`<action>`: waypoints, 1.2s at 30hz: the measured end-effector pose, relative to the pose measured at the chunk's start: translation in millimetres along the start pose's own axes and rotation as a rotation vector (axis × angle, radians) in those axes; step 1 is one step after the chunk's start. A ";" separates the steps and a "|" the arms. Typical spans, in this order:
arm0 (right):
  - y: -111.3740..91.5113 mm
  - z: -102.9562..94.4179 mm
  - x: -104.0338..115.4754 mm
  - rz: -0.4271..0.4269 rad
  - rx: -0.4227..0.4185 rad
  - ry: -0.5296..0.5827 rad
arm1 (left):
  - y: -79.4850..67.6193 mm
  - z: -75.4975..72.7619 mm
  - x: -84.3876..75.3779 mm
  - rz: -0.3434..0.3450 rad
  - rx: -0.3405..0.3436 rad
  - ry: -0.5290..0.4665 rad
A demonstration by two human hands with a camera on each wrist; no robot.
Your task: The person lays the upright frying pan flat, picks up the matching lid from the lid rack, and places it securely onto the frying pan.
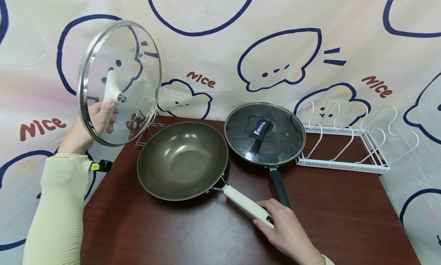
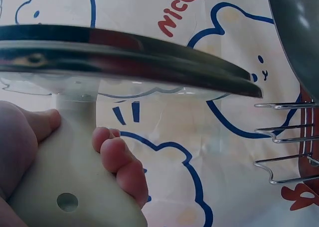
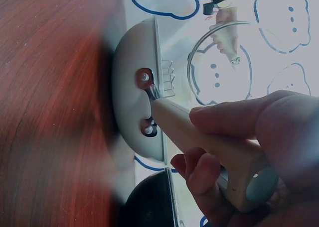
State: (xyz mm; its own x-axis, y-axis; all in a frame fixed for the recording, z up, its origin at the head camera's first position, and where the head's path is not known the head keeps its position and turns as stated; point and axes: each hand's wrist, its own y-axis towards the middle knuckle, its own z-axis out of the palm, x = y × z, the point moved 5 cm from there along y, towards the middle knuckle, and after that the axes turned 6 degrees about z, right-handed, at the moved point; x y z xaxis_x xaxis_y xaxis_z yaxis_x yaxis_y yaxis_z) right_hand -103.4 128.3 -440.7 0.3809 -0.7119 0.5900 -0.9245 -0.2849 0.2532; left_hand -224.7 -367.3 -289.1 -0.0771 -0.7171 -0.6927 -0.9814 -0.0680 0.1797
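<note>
Raised at the left, my left hand (image 1: 100,119) grips the cream knob handle (image 2: 75,157) of a clear glass lid (image 1: 144,85) with a steel rim. The lid is tilted nearly upright, well above the table, with its rim (image 2: 149,62) seen edge-on in the left wrist view. My right hand (image 1: 284,226) holds the cream handle (image 1: 246,204) of a wok (image 1: 182,161), fingers and thumb curled round it near its end. The wok has a brown-grey inside and a pale outside (image 3: 132,97), and nothing lies in it.
Right of the wok stands a black frying pan under a dark glass lid (image 1: 237,139), its black handle (image 1: 278,186) near my right hand. A white wire rack (image 1: 344,165) sits at the right. A metal wire rack (image 2: 284,137) is partly hidden behind the wok on the brown table (image 1: 165,234).
</note>
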 end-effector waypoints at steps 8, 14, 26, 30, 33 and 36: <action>0.4 0.3 -0.1 -0.011 -0.003 0.005 | -0.7 5.6 -3.5 0.024 -0.007 0.036; 0.4 0.5 -0.7 -0.012 -0.002 0.009 | -2.7 7.3 -1.0 0.023 -0.033 0.107; 0.4 0.1 -0.2 -0.021 -0.006 0.000 | -6.5 14.8 -4.2 0.112 -0.065 0.270; 0.4 -0.2 -0.1 -0.016 -0.005 0.003 | -8.7 17.2 -6.6 0.166 -0.092 0.344; 0.0 0.1 0.1 -0.014 -0.004 0.007 | -11.8 20.4 -8.7 0.169 -0.102 0.366; 0.0 0.5 0.2 -0.013 -0.002 0.009 | -15.2 23.6 -11.2 0.167 -0.106 0.369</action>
State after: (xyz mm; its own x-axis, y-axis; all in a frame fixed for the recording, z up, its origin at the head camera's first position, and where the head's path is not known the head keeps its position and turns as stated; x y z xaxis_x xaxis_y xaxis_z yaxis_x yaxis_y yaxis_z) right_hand -103.3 127.8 -441.0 0.3931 -0.7025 0.5933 -0.9194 -0.2926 0.2628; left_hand -213.0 -342.0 -300.6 -0.1467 -0.9235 -0.3544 -0.9356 0.0132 0.3528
